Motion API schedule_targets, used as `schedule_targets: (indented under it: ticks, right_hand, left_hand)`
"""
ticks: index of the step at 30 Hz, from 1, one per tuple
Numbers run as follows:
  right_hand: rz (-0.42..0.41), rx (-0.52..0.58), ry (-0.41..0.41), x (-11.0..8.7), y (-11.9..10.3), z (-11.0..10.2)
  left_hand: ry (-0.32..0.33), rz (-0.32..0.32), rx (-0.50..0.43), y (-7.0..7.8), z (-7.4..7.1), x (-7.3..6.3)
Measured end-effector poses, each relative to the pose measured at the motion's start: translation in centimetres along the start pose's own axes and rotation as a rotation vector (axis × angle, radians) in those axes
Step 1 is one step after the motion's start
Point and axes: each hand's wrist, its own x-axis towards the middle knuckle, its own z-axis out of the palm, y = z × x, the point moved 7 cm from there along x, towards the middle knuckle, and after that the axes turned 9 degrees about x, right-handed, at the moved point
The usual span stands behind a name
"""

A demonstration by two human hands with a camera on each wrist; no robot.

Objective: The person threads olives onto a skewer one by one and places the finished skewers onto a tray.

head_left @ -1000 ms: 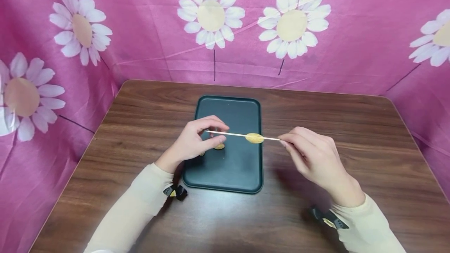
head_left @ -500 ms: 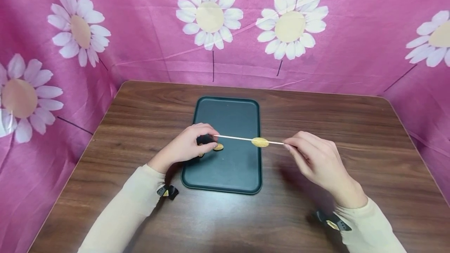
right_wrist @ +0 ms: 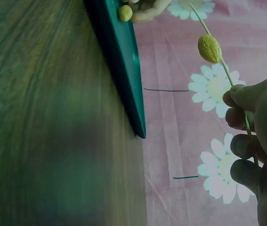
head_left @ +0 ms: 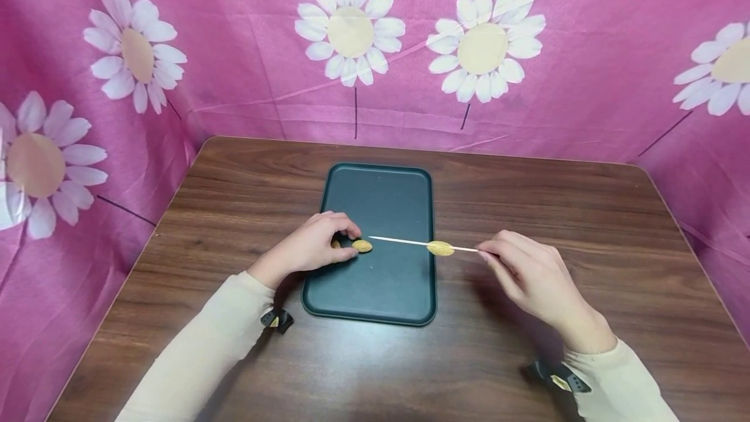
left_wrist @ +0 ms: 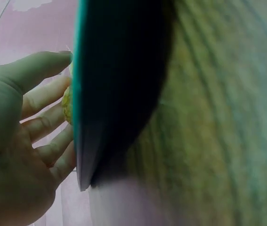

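My right hand (head_left: pixel 530 272) pinches the end of a thin pale wooden skewer (head_left: pixel 401 240). Threaded on it is a yellow, wrinkled, oval fruit (head_left: pixel 441 249), also seen in the right wrist view above the thumb as a fruit (right_wrist: pixel 209 49). The skewer's pointed tip reaches left, over a dark green tray (head_left: pixel 381 292). Over the tray's left side, my left hand (head_left: pixel 313 243) has its thumb and fingers parted. A similar fruit (head_left: pixel 362 246) lies just beyond its fingertips, and another (head_left: pixel 336 245) shows partly between thumb and fingers. In the left wrist view the tray's edge hides the fingertips.
The tray lies on a brown wood-grain table (head_left: pixel 234 181). A pink cloth (head_left: pixel 246 57) with large white daisies hangs behind and beside the table. Dark bands (head_left: pixel 277 320) are worn at the cuffs of both light sleeves.
My left hand has come away from the skewer's tip and lowered to the fruits on the tray. My right hand has moved the skewer slightly right and towards me.
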Motion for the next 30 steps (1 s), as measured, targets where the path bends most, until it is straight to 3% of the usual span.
schedule_targets:
  ticks: [8,21,26,30]
  right_hand:
    - [0.088,-0.011,-0.076,-1.4,0.9,0.4]
    - [0.060,-0.017,-0.052,-1.7,1.1,0.5]
    - [0.060,-0.020,-0.052,-1.6,1.2,0.5]
    - [0.060,-0.019,-0.046,-1.6,1.1,0.3]
  left_hand:
    - [-0.011,-0.021,0.029,0.3,0.3,0.5]
    - [-0.075,-0.036,0.079,0.5,0.7,0.8]
    - [-0.047,-0.031,0.078,0.7,0.5,0.8]
    - [0.020,-0.027,0.039,1.0,-0.1,0.4]
